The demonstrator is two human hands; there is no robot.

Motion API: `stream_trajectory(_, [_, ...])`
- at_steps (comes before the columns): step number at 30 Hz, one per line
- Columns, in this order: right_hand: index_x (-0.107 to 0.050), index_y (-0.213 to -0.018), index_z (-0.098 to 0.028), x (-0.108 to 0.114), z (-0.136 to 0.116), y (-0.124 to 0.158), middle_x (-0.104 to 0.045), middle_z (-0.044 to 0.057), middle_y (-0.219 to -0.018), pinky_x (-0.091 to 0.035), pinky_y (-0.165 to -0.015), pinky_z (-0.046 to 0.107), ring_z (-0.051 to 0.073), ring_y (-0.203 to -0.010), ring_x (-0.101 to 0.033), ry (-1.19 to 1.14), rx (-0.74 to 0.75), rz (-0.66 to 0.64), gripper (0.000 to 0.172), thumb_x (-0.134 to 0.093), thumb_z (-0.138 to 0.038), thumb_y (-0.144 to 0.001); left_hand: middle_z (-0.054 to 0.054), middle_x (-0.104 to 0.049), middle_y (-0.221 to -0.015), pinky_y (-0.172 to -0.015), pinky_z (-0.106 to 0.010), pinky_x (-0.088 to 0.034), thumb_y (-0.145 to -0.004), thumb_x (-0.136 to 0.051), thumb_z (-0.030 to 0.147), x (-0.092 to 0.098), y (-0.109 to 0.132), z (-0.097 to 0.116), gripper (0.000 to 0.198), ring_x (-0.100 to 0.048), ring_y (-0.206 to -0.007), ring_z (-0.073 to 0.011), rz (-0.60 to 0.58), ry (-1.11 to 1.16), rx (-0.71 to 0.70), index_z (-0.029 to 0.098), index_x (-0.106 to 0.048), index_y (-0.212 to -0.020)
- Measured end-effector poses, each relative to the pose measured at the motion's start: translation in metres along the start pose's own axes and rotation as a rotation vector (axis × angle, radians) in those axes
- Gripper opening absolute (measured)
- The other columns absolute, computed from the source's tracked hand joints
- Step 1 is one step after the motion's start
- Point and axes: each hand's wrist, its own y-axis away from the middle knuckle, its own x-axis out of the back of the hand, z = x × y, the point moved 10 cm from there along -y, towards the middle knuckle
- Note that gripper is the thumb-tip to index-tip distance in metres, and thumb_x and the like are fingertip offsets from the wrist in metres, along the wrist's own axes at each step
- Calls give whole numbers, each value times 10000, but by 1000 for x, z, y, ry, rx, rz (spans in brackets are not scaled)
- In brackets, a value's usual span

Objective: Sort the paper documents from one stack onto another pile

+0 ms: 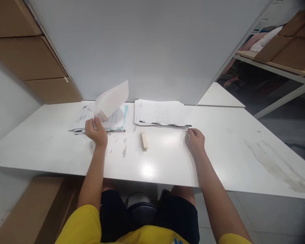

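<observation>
My left hand point(96, 132) is closed on a sheet of paper point(113, 96), which curls up and bends to the right. Under it lies a pile of printed papers point(82, 117) with light blue edges at its right side. My right hand point(196, 139) has its fingers pressed together at the near right corner of a second paper stack point(160, 112). Whether the fingertips grip that corner or only touch it is hidden. This stack has dark smudges along its near edge. A cream stapler point(144, 141) lies on the table between my hands.
The white table point(66, 152) has grey marks and a brownish stain point(277, 166) at right. A grey panel point(147, 51) rises behind the papers. Cardboard boxes point(43, 57) are stacked at left, and another box point(33, 206) is below the table. A shelf point(274, 64) stands at right.
</observation>
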Motion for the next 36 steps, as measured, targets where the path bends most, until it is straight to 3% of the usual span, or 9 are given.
stream_trajectory(3, [-719,-887,-215,0,0,-1,-712,84,-1000,-489,-901,438,256,-962,-635,-29,21,3,222,-555,-323,-784,-49,-590,-712,-749,-380,-448,-982,-493,456,54,28,43,358,-574,-733,-212,18,74,-222,184,-652,-813])
stream_trajectory(8, [-684,-813,-220,-2,-14,0,-696,53,-894,-492,-894,414,221,-881,-641,-189,20,-10,194,-571,-371,-771,-59,-702,-788,-783,-385,-459,-940,-579,268,107,108,126,154,-623,-738,-212,-302,207,-494,203,-717,-953])
stream_trajectory(11, [-691,-837,-214,8,-38,27,-702,45,-871,-494,-892,406,208,-859,-650,-344,102,20,228,-570,-403,-800,-34,-703,-748,-779,-372,-452,-958,-510,190,107,152,155,196,-629,-685,-192,-479,252,-479,203,-705,-945])
stream_trajectory(15, [-708,-933,-229,46,-36,114,-732,51,-926,-502,-897,397,209,-903,-662,-702,42,161,261,-603,-453,-849,-25,-705,-740,-793,-367,-437,-947,-498,137,95,192,176,208,-638,-684,-185,-565,303,-484,200,-696,-935])
stream_trajectory(21, [-762,-1022,-206,47,-6,267,-768,116,-956,-508,-940,466,287,-938,-710,-811,-370,-464,487,-616,-647,-875,-38,-722,-774,-815,-375,-425,-954,-448,117,84,247,209,263,-632,-712,-187,-719,469,-682,188,-695,-1009])
stream_trajectory(25, [-664,-1314,-265,66,-5,297,-710,102,-1272,-474,-1044,481,311,-1235,-619,-899,-462,-517,550,-652,-604,-880,-52,-732,-808,-778,-360,-423,-965,-440,121,89,288,234,277,-614,-701,-181,-762,558,-910,169,-692,-1068])
stream_trajectory(31, [-741,-1115,-252,72,15,270,-746,51,-1204,-534,-1001,457,318,-1198,-645,-913,-504,-200,356,-771,-349,-774,-109,-742,-1073,-1021,-452,-381,-997,-476,403,63,309,237,366,-649,-971,-257,-1070,448,-814,184,-682,-1206])
stream_trajectory(33, [-754,-1031,-246,79,28,259,-767,54,-1138,-549,-974,457,321,-1143,-674,-861,-498,-191,312,-784,-332,-733,-134,-710,-1203,-1081,-494,-330,-1008,-414,461,61,302,220,453,-617,-1107,-288,-1123,410,-702,188,-655,-1277])
stream_trajectory(36, [-752,-990,-243,111,56,236,-774,60,-1107,-557,-958,454,314,-1106,-691,-731,-454,-120,317,-795,-354,-696,-132,-711,-1111,-996,-471,-382,-1015,-333,454,73,279,174,480,-614,-1047,-282,-1005,358,-448,200,-692,-1209])
